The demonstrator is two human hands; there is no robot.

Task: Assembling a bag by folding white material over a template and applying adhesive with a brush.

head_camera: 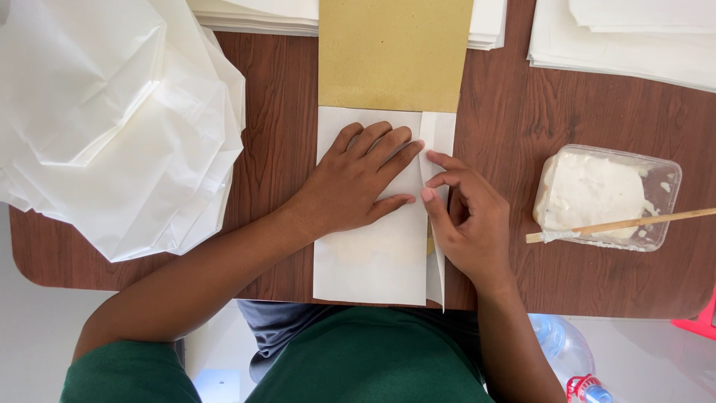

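White paper sheet (371,257) lies flat on the wood-grain surface (276,149) in front of me, its far end running under a tan cardboard panel (394,52). My left hand (350,186) presses it down, palm flat, fingers spread. My right hand (466,216) pinches the folded strip (436,134) along the sheet's right edge between thumb and forefinger. A clear plastic tub of white paste (604,195) sits well to the right, a wooden stick (619,224) resting across it. Crumpled white paper (112,119) is heaped at left.
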